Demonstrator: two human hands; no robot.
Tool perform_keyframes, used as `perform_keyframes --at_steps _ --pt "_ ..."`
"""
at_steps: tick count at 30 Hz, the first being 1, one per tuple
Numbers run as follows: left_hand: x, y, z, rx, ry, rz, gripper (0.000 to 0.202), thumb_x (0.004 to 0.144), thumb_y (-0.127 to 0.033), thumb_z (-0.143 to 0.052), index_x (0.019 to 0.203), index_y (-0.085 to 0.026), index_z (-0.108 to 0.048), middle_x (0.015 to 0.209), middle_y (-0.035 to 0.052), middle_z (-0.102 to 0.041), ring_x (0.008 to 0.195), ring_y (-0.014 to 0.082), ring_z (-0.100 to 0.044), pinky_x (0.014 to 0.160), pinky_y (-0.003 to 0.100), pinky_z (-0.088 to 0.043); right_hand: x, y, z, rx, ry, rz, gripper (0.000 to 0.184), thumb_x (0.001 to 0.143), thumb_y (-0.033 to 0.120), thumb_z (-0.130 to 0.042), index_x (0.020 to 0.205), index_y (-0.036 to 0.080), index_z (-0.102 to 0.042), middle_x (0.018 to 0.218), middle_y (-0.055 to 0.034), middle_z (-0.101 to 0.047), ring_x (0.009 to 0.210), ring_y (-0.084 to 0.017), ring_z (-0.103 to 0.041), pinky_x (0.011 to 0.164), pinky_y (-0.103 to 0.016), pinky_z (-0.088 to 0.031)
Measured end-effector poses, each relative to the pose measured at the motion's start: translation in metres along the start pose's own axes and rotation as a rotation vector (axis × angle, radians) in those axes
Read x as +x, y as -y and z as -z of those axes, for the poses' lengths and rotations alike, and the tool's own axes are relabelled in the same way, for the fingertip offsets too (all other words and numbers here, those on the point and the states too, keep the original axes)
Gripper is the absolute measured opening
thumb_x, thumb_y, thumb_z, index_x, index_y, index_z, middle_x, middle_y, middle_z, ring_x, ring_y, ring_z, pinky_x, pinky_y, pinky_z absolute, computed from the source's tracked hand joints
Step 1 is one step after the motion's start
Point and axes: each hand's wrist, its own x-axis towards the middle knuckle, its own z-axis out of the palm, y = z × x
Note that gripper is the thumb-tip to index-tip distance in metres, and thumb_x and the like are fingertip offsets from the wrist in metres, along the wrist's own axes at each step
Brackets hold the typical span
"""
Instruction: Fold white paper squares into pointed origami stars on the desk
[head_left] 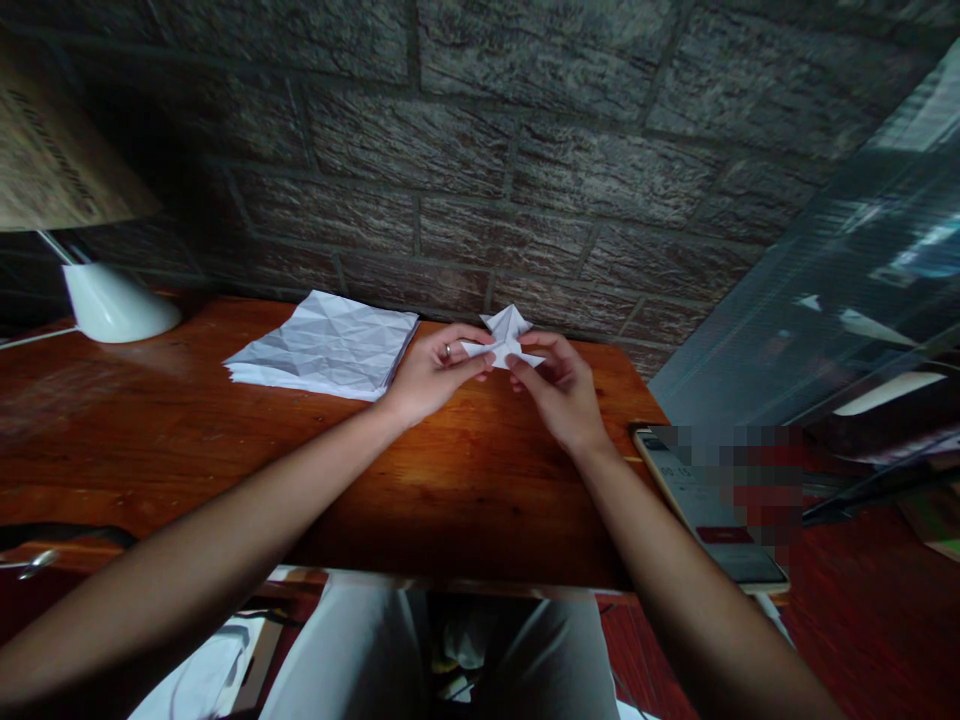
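Head view, nearest first: a phone by the wooden bench's right edge, then the left hand and right hand, both pinching a folded white paper near the far edge, right of stacked creased sheets, with a brick-patterned wall behind.

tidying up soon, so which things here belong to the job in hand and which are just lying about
Belongs to the job:
- folded white paper, pinched by the left hand and right hand
- creased paper stack, probably

Just lying about, it seems:
- phone
- table lamp
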Motion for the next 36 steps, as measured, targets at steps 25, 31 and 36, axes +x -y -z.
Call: perform_keyframes --at_steps 25,31,36 --pt "-0.0024 -0.0036 -0.0010 -0.065 0.079 0.006 0.036 0.073 -0.033 -0.092 0.102 -0.019 -0.076 0.089 0.0019 -0.080 0.082 0.0186 -0.074 0.082 0.032 -0.056 0.0008 -0.0016 0.0004 0.009 0.017 0.023 0.034 0.077 0.042 -0.088 0.105 0.027 -0.075 0.080 0.0033 -0.072 0.068 -0.014 -0.063 0.070 -0.031 -0.051" --pt "-0.0022 -0.0036 -0.0011 -0.209 0.021 0.109 0.046 0.074 -0.027 -0.091 0.116 -0.022 -0.072 0.082 -0.0005 -0.078 0.080 0.0160 -0.073 0.085 0.030 -0.057 -0.0005 -0.0004 -0.0003 0.022 0.056 -0.003 0.041 0.074 0.043 -0.091 0.104 0.027 -0.069 0.088 0.0014 -0.077 0.080 -0.018 -0.070 0.078 -0.033 -0.057" --pt "-0.0005 -0.0019 -0.0010 -0.386 -0.016 0.198 0.055 0.068 -0.022 -0.094 0.118 -0.022 -0.071 0.095 0.0021 -0.081 0.090 0.0173 -0.076 0.098 0.038 -0.057 -0.0013 -0.0029 -0.0017 0.042 0.041 -0.053 0.046 0.071 0.045 -0.093 0.102 0.026 -0.065 0.080 0.0032 -0.077 0.077 -0.017 -0.072 0.082 -0.035 -0.059"
